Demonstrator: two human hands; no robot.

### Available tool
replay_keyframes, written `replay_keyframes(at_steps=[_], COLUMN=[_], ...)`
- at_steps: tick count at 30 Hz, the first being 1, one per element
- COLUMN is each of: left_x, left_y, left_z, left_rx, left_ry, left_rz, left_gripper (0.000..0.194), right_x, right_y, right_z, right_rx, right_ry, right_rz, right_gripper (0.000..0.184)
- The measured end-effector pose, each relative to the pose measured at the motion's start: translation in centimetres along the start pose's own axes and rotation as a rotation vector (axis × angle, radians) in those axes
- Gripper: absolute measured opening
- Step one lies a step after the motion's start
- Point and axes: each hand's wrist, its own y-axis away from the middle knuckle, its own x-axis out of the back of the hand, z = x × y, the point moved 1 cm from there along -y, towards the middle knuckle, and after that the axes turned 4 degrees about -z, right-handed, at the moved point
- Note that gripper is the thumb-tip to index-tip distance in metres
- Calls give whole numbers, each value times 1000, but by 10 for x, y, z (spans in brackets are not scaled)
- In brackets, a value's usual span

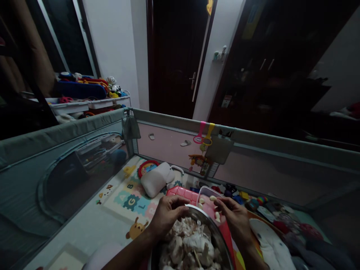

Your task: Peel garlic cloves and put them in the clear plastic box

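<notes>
A steel bowl (216,234) full of white garlic skins and bulbs sits at the bottom centre. My left hand (166,216) curls over the bowl's far rim, fingers pinched together on a bit of garlic. My right hand (234,216) hovers just right of the bowl with its fingers closed on a peeled garlic clove (213,198). Behind the bowl stands a clear plastic tub (206,192) holding a few peeled cloves, on a red tray (181,193).
A padded playpen wall (253,144) rings an alphabet play mat (132,202). A white pillow (154,180) lies ahead on the left, toys are scattered to the right, and a white cushion (271,243) sits by my right arm. A dark door (174,56) stands beyond.
</notes>
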Motion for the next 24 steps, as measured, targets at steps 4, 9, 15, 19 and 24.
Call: replay_keyframes(at_steps=[4,9,15,19,24], left_x=[0,4,10,10,12], left_y=[0,-1,0,3,6], left_z=[-2,-1,-1,5,11], left_rx=[-7,-17,-30,-57,-144], left_ry=[-41,-92,-193,-348,-529], left_rz=[0,-4,-89,-204,-265], left_gripper=[25,26,27,21,21], right_x=[4,5,2,-1,-13], right_y=[-12,-14,-1,17,46], right_z=[18,23,4,-17,-33], right_rx=[-7,-8,-14,34,184], right_ry=[40,42,15,126,437], right_rz=[63,61,-106,-316,-627], right_gripper=[32,32,34,32,24])
